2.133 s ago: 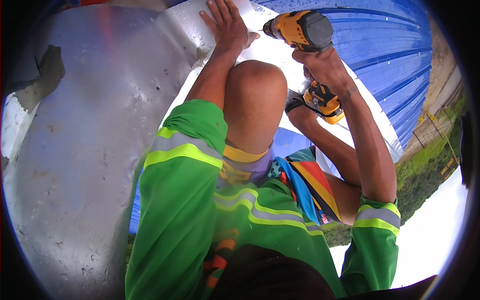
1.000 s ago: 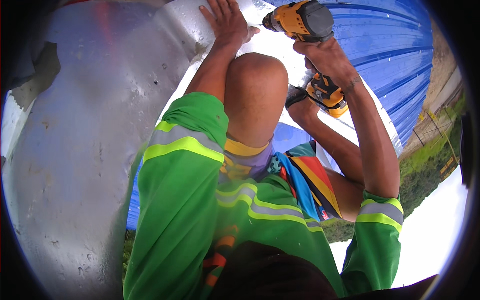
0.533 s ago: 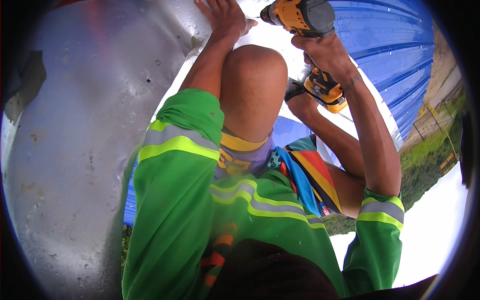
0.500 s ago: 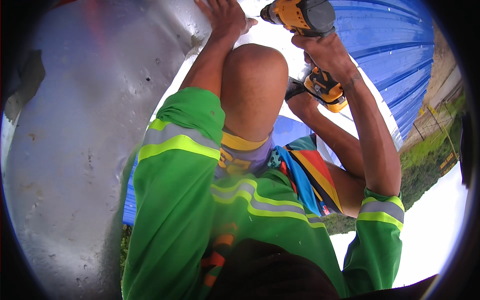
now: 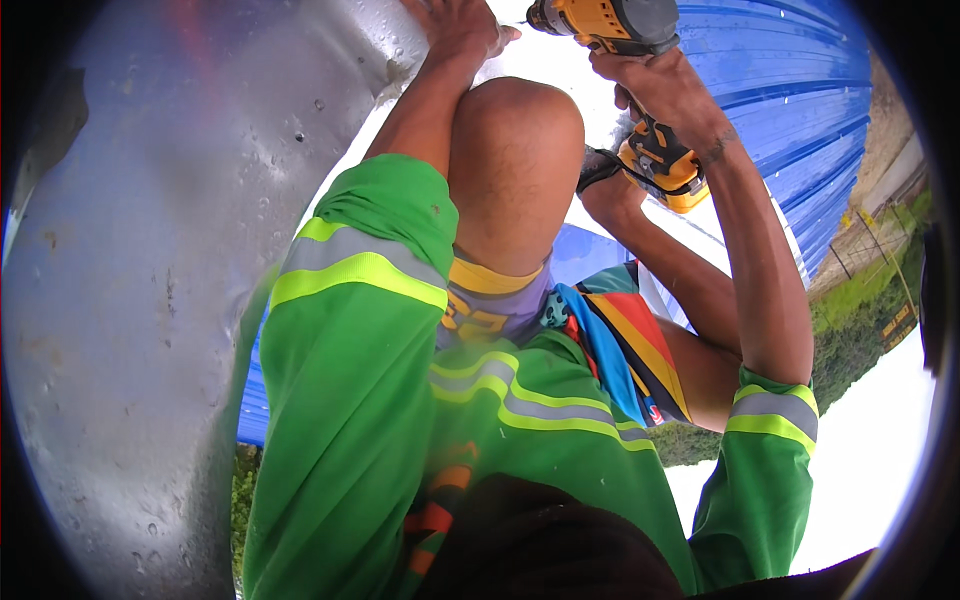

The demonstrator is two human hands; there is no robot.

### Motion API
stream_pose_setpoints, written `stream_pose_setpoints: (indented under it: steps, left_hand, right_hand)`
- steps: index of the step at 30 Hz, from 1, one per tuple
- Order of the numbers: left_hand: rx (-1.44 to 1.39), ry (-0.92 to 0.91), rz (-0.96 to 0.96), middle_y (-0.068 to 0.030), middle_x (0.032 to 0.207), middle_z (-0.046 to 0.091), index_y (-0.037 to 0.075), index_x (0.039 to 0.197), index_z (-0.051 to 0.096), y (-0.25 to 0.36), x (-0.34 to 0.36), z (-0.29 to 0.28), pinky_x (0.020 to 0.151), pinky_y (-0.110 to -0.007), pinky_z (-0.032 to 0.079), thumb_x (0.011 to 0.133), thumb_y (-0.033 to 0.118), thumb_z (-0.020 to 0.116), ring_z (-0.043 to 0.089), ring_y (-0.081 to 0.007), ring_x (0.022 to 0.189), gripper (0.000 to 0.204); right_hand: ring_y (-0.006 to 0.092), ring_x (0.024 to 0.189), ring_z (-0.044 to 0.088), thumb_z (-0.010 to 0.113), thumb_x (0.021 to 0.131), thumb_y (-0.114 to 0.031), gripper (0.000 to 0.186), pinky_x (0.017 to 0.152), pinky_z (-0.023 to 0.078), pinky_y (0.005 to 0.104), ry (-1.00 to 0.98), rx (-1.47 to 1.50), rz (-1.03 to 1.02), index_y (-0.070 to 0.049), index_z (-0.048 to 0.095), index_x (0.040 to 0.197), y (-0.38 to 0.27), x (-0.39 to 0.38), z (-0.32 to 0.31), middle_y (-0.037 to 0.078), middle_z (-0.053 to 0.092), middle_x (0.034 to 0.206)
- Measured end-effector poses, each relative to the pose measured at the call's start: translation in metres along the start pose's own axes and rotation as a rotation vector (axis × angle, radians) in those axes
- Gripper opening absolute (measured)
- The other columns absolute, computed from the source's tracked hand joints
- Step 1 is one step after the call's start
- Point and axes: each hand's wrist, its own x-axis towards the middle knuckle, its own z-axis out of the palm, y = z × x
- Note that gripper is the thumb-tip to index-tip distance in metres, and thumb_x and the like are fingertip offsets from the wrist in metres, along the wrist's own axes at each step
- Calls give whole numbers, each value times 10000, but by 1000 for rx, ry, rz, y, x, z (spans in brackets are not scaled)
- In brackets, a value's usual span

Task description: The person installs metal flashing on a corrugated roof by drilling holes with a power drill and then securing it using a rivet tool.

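A yellow and black cordless drill point(image 5: 606, 20) is gripped by its handle in my right hand point(image 5: 662, 92), at the top of the view. Its chuck points left, and a thin bit just shows at the tip. My left hand point(image 5: 460, 27) rests against the shiny grey metal sheet point(image 5: 190, 260), thumb stretched out toward the drill. That hand's fingertips run off the top edge. Between the two hands rises my bent, bare knee point(image 5: 518, 150). What lies under the bit is washed out by glare.
Blue ribbed roofing point(image 5: 790, 100) slopes away on the right. Beyond it lie bare earth and green hillside point(image 5: 850, 345). The metal sheet curves up along the whole left side, with water drops on it. My shod foot point(image 5: 598, 168) stands beside the drill's battery.
The view has shifted slightly. Both hands and the drill sit a little higher and farther right in the picture. The right hand's grip on the drill is unchanged.
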Motion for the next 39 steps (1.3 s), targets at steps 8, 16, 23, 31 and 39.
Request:
stream_pose_setpoints:
  steps: [8, 16, 23, 31, 39]
  left_hand:
    - [-9, 7, 18, -324, 1576, -163, -110, 1493, -106, -5, -2, -4, 1142, -657, -79, 729, 452, 821, -195, -469, 1459, 1327]
    - [2, 19, 34, -333, 1568, -174, -113, 1490, -113, -6, -3, -5, 1137, -662, -83, 731, 438, 824, -202, -475, 1454, 1326]
    - [5, 13, 10, -335, 1567, -174, -112, 1491, -111, -1, 0, -4, 1128, -672, -92, 728, 440, 826, -213, -482, 1449, 1328]
    - [3, 8, 27, -332, 1571, -165, -112, 1492, -105, -4, 1, 15, 1129, -674, -84, 709, 450, 836, -193, -484, 1454, 1347]
    - [25, 18, 12, -327, 1574, -160, -109, 1497, -90, -2, 1, 2, 1141, -658, -79, 712, 481, 823, -180, -476, 1461, 1341]
  right_hand:
    - [96, 492, 531, 626, 836, -319, 284, 480, 419, 286, 7, -50, -4, -36, 648, 825, -12, -6, 4, 24, 560, 562]
    - [105, 539, 566, 625, 842, -300, 349, 511, 460, 299, 13, -100, -26, -34, 684, 1060, -11, -4, 6, 28, 555, 580]
    - [106, 523, 563, 614, 858, -297, 306, 495, 456, 290, 15, -144, -33, -37, 682, 1004, -5, -3, 10, 23, 561, 579]
    - [87, 477, 535, 660, 867, -336, 308, 472, 431, 276, -23, 47, 18, -39, 685, 941, -2, 1, 3, 21, 573, 562]
    - [95, 490, 541, 660, 824, -343, 328, 480, 433, 279, -43, -30, 55, -40, 680, 947, 2, 9, -5, 26, 578, 578]
